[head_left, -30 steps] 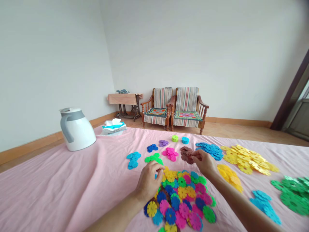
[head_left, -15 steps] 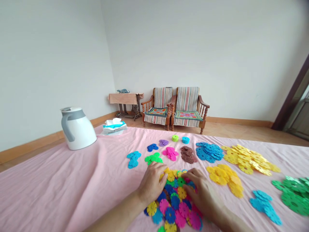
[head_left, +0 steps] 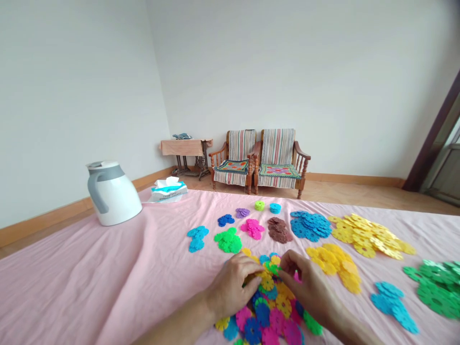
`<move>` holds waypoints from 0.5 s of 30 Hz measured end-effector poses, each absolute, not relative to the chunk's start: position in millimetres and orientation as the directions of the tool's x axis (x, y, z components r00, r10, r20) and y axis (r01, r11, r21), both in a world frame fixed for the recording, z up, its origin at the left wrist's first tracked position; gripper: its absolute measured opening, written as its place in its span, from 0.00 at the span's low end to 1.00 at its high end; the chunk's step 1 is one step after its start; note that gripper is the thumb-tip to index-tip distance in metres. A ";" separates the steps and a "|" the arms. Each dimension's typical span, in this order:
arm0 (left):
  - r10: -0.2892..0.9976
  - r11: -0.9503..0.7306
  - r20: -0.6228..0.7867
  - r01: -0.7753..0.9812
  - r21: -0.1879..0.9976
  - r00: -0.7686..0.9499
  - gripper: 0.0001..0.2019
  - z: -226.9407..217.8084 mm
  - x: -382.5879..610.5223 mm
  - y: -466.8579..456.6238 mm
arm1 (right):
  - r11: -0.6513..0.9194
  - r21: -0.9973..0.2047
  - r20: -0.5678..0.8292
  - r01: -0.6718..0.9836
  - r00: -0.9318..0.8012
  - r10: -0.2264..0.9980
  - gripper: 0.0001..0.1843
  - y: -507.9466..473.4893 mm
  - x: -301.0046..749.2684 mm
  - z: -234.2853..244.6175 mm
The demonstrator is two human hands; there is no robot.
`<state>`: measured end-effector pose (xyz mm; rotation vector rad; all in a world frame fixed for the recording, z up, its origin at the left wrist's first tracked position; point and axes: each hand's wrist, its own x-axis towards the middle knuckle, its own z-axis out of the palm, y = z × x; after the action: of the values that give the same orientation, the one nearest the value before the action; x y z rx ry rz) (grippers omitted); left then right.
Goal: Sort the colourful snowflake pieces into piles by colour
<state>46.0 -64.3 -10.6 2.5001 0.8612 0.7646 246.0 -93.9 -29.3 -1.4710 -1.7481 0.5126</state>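
A mixed heap of coloured snowflake discs (head_left: pixel 268 311) lies on the pink cloth (head_left: pixel 108 282) right in front of me. My left hand (head_left: pixel 233 287) rests on the heap's left side with fingers curled onto the pieces. My right hand (head_left: pixel 309 285) lies on the heap's right side, thumb and fingers pinched at a small green and yellow disc (head_left: pixel 272 269) between the two hands. Beyond the heap lie sorted groups: bright green discs (head_left: pixel 229 240), pink discs (head_left: pixel 253 228), brown discs (head_left: pixel 279 230), blue discs (head_left: pixel 311 225).
More sorted piles: yellow (head_left: pixel 370 235), orange-yellow (head_left: pixel 336 261), cyan (head_left: pixel 393 299), green (head_left: pixel 438 287), light blue (head_left: pixel 197 238). A white kettle (head_left: pixel 111 192) and a tissue pack (head_left: pixel 168 189) stand at the far left. Two wooden armchairs (head_left: pixel 260 160) stand by the back wall.
My right hand came back from the brown pile to the mixed heap. Both hands have shifted nearer and now meet over the heap's top. The bright green pile looks fuller.
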 end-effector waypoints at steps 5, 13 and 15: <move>0.712 -0.688 0.414 0.446 0.572 0.568 0.09 -9.6 48.6 -71.1 | 0.299 -0.761 0.335 0.576 -0.047 0.941 0.04 -98.2 239.8 -23.1; 0.798 -0.601 0.434 0.486 0.635 0.419 0.03 -9.9 47.1 -59.3 | 0.340 -0.725 0.362 0.599 -0.088 0.928 0.04 -104.6 225.8 -27.6; 0.837 -0.546 0.451 0.534 0.646 0.310 0.04 -13.3 36.8 -43.1 | 0.311 -0.742 0.351 0.594 -0.051 0.935 0.06 -102.1 230.0 -29.8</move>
<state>36.8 -43.1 -13.3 2.2064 1.2234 1.1046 230.0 -102.1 -29.8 -1.3812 -1.7465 0.5155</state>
